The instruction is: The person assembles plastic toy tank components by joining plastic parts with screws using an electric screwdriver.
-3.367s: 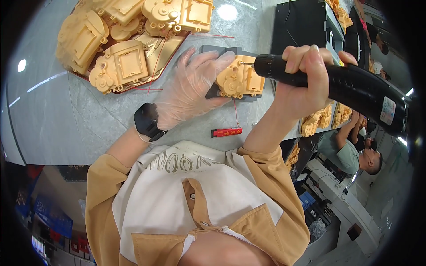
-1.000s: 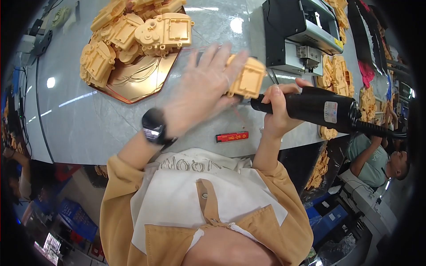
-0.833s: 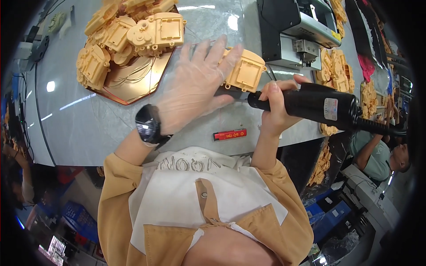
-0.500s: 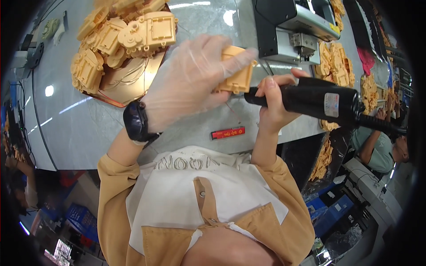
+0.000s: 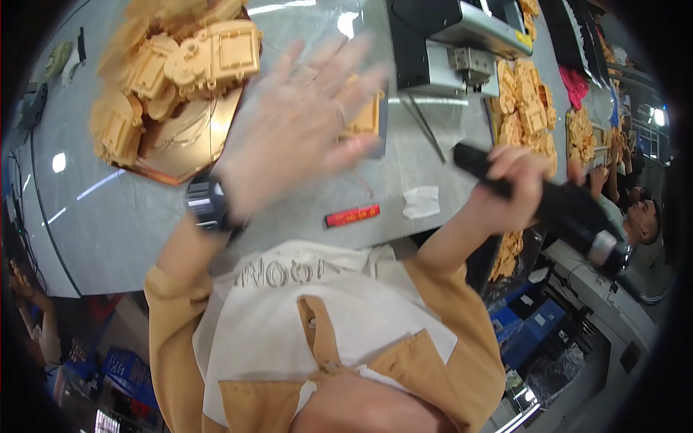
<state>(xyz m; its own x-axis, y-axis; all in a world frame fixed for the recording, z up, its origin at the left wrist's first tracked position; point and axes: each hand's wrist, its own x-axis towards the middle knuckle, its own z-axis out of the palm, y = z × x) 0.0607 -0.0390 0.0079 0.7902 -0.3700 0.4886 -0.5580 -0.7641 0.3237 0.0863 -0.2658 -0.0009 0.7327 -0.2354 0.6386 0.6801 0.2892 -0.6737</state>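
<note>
Right hand (image 5: 516,186) grips black tool (image 5: 577,216).

I'm watching a grey table (image 5: 115,231) from above.
It is carrying a gold tray (image 5: 184,148) at left, a grey block (image 5: 383,124) near the middle and a black-and-silver machine (image 5: 433,68) farther right; a red stick (image 5: 351,216) is lying toward the near edge, with a white scrap (image 5: 421,202) resting near it.

Blurred hands (image 5: 307,119), left perhaps against yellow casing (image 5: 369,117).

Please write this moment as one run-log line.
left hand: open over yellow plastic housing, contact unclear | right hand: holds black cylindrical tool | nearby: red rectangular object
</note>
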